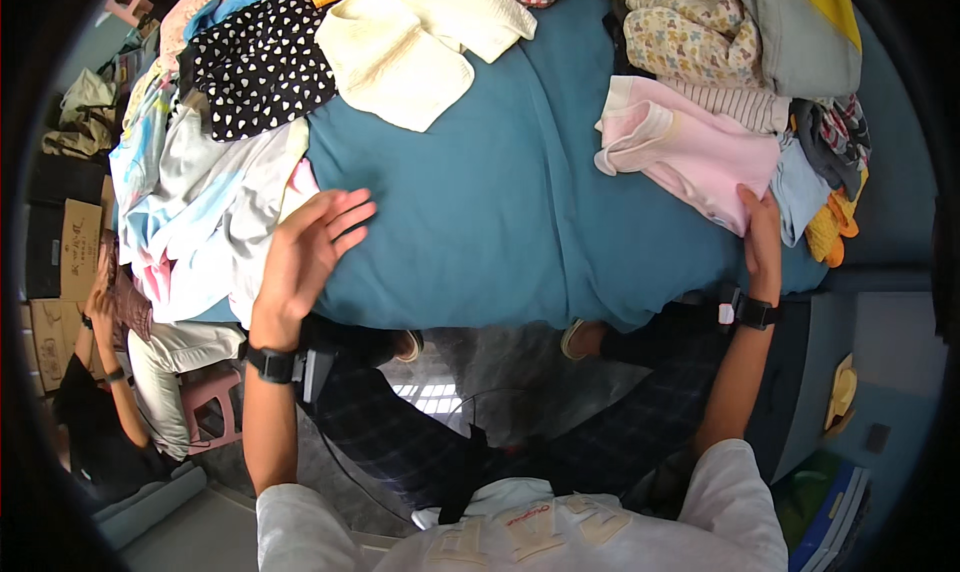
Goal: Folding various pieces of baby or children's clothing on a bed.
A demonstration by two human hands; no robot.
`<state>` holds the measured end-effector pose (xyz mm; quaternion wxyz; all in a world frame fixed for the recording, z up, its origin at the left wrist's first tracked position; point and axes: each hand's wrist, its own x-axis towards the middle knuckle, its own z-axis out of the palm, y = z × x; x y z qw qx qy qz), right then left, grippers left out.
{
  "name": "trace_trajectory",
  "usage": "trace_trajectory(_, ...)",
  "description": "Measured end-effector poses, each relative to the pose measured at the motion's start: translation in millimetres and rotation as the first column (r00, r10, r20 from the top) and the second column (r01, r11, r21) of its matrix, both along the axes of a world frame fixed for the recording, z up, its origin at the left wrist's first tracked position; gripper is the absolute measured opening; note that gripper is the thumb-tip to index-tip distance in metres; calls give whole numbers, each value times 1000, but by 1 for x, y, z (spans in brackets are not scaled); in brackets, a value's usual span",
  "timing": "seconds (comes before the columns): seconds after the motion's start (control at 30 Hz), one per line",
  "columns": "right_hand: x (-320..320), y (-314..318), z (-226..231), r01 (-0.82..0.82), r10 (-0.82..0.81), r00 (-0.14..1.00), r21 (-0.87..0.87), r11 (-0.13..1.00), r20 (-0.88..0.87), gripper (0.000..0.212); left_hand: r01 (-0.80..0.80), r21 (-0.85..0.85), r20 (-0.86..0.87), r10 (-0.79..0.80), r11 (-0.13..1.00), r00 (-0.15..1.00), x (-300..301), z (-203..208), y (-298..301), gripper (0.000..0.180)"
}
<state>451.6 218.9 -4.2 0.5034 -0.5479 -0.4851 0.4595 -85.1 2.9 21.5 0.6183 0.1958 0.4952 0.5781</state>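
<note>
My left hand is raised over the left part of the bed, palm turned inward and fingers stretched out, holding nothing. Beside it lies a heap of pale grey, blue and white clothing. On the right, my right hand has its fingers on the lower edge of a folded pale pink garment, seemingly gripping it; the thumb is hard to make out. The pink garment lies partly over a striped piece of cloth. A light blue cloth is just to the right of my fingers.
Teal sheet covers the bed. Further back lie a black heart-print garment, a cream garment, a patterned bundle and a grey-yellow cloth. Another person sits at far left by a pink stool and boxes.
</note>
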Motion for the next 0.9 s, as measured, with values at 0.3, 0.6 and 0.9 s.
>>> trace_trajectory(0.3, -20, -57, 58, -64, -129, 761, 272, 960, 635, 56, -91, -40, 56, 93, 995, 994, -2, 7, -48, 31)
trace_trajectory(0.6, -94, -162, 116, -697, 500, 556, 45, 716, 665, 39, -68, 116, -25, 71, 991, 997, 38, -27, 19, 47)
trace_trajectory(0.9, -152, -171, 76, -816, 796, 284, -302, 494, 535, 34, -20, 159, 212, -15, 987, 977, 46, -30, 46, 58)
